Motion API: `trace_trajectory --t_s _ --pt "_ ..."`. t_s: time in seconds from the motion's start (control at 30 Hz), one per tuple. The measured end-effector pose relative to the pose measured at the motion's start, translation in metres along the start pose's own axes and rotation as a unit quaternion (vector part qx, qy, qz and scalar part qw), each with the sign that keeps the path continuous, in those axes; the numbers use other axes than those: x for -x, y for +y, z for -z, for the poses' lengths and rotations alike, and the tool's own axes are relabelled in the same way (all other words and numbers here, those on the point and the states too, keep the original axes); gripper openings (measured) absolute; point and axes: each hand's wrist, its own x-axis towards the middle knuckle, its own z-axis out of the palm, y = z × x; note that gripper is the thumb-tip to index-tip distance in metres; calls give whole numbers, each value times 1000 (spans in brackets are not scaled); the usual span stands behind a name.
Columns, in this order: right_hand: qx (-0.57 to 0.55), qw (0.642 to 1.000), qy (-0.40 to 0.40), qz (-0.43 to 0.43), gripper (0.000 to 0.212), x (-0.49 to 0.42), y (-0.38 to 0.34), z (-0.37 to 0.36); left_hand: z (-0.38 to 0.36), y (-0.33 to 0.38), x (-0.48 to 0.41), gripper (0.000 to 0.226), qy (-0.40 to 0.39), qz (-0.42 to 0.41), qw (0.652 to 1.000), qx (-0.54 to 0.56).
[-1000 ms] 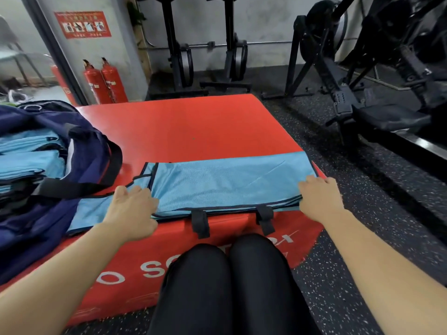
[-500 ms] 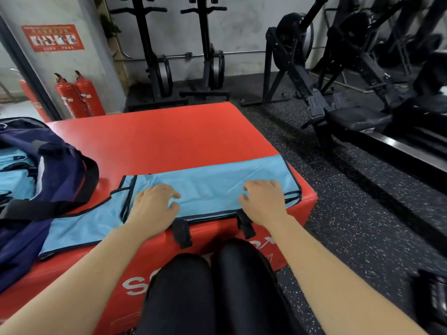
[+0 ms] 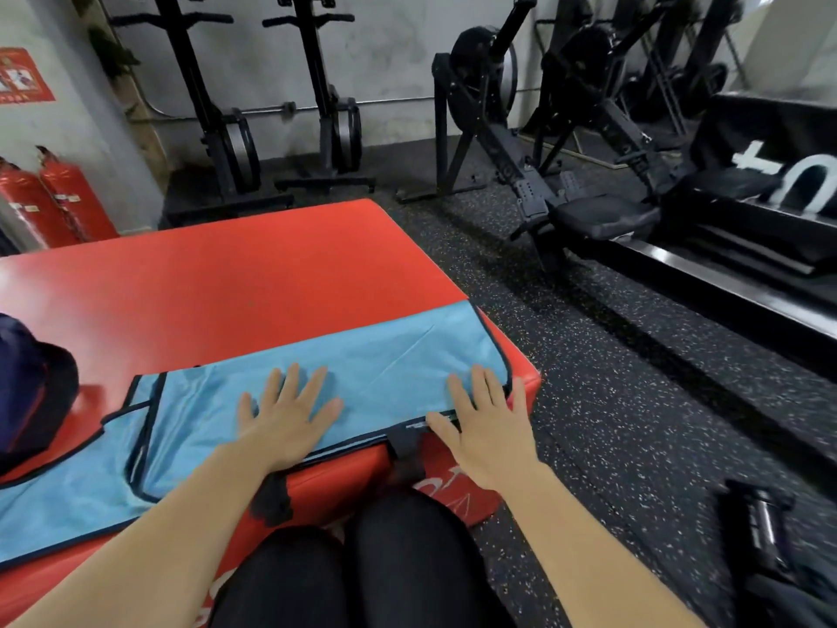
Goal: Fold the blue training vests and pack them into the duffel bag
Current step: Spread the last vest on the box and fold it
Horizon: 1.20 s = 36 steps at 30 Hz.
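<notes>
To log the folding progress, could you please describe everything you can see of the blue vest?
The blue vest lies flat, folded lengthwise, along the near edge of the red box. Its fabric looks thin and light blue, with dark binding. Two black straps hang over the box front. The left hand and right hand press on it, fingers spread.

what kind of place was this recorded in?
Most likely a gym or training room. Black rowing machines stand on the right, two upright black exercise machines stand against the back wall, and the floor is speckled rubber matting. The work surface is a red padded box.
</notes>
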Motion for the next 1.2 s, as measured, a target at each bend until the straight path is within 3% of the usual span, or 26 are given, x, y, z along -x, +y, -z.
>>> trace_trajectory --t_s 0.07,0.17,0.23,0.4,0.53,0.57,0.67,0.7,0.8,0.93,1.07,1.13,1.2 --pt "5 1000 0 -21 89 1 16 4 -7 0 1 65 12 4 1000 -23" --pt "-11 1000 2 -28 120 -6 20 14 -11 1 3 70 26 3 999 -40" --pt "-10 1000 24 -11 125 -17 7 24 -12 2 3 76 31 2 999 -44" --pt "-60 998 -22 16 77 -65 -22 39 -12 2 4 96 28 3 999 -39" --pt "-51 997 -59 7 75 -99 -7 29 -14 1 3 97 39 1 999 -38" --pt "-42 997 -65 12 79 -103 -2 24 -14 1 4 94 42 1 998 -42" --pt "-5 998 -62 20 118 -104 11 13 -16 2 5 91 39 -3 998 -48" --pt "-2 998 -57 14 116 -104 13 10 -16 1 4 92 39 -5 998 -48" --pt "5 999 -50 -1 78 -106 14 8 -16 1 3 96 37 -5 998 -48" --pt "-54 998 -21 14 72 -108 16 10 -7 0 4 97 26 -5 999 -24" --pt "-130 979 148 -60 46 -123 21 33 19 -7 -21 46 149 1 989 -14" --pt "-118 977 138 -109 46 -135 23 44 33 -15 -38 37 159 14 987 -30" --pt "-116 980 101 -124 48 -149 26 47 44 -29 -53 46 131 43 989 -61"
